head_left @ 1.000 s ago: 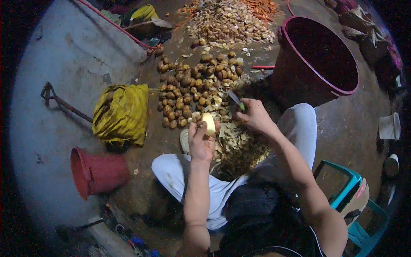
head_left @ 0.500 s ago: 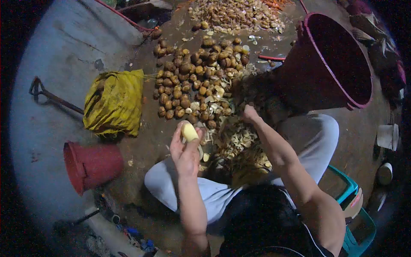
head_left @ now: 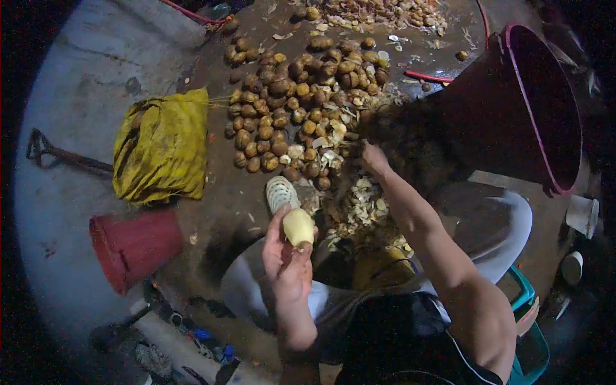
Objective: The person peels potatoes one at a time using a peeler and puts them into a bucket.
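Note:
My left hand [head_left: 290, 273] is closed around a peeled, pale yellow potato [head_left: 299, 226], its thumb against the lower end. A white shoe with holes [head_left: 281, 193] shows just beyond those fingers. My right hand [head_left: 375, 159] is a closed fist at the right edge of a heap of brown unpeeled potatoes [head_left: 278, 120]. Whatever it grips is too dark and blurred to make out. Pale peelings [head_left: 366, 204] lie on the floor between my legs, below the right hand.
A large dark red tub [head_left: 513, 109] leans at the right. To the left are a yellow sack [head_left: 160, 147], a metal handle [head_left: 67, 156] and a smaller red bucket [head_left: 136, 249]. Pale pieces [head_left: 385, 13] are piled at the back. A teal stool [head_left: 523, 289] stands behind my right arm.
The view has shifted. My left hand has come down closer to my body with the potato turned in it, and the white shoe now shows. My right hand stays closed by the heap.

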`<control>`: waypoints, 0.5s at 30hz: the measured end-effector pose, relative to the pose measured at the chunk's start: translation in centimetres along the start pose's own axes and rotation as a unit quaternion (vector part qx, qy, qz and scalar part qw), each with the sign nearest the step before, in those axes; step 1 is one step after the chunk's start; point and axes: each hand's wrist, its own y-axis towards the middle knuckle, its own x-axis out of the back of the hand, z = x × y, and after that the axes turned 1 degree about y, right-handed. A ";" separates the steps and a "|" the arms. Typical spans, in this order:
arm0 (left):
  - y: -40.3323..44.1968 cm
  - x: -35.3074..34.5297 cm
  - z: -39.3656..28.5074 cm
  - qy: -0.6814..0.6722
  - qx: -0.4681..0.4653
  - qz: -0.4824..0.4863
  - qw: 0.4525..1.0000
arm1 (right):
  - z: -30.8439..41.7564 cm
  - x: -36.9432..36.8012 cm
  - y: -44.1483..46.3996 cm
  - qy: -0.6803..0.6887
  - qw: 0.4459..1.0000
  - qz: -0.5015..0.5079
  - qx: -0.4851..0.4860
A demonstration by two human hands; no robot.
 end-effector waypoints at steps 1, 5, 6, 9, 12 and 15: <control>-0.3 -0.2 0.0 -0.002 -0.001 0.004 1.000 | 0.6 1.5 -0.8 0.069 0.996 -0.004 -0.052; -1.4 -0.6 0.0 0.005 0.010 0.001 1.000 | 0.2 3.6 -3.8 0.085 0.995 -0.051 -0.032; -1.6 -0.6 0.3 0.009 0.007 0.001 1.000 | 0.2 4.4 -4.4 0.065 0.996 -0.066 -0.007; -2.0 -0.7 0.6 -0.020 0.003 0.035 0.999 | -0.4 8.8 -5.8 0.162 0.979 0.014 -0.122; -1.9 0.0 2.2 -0.032 -0.058 0.076 0.995 | -3.6 10.3 -6.4 0.292 0.954 -0.016 -0.060; -2.2 -0.6 2.0 -0.049 -0.040 0.056 0.996 | -2.6 15.4 -8.5 0.156 0.984 -0.077 -0.030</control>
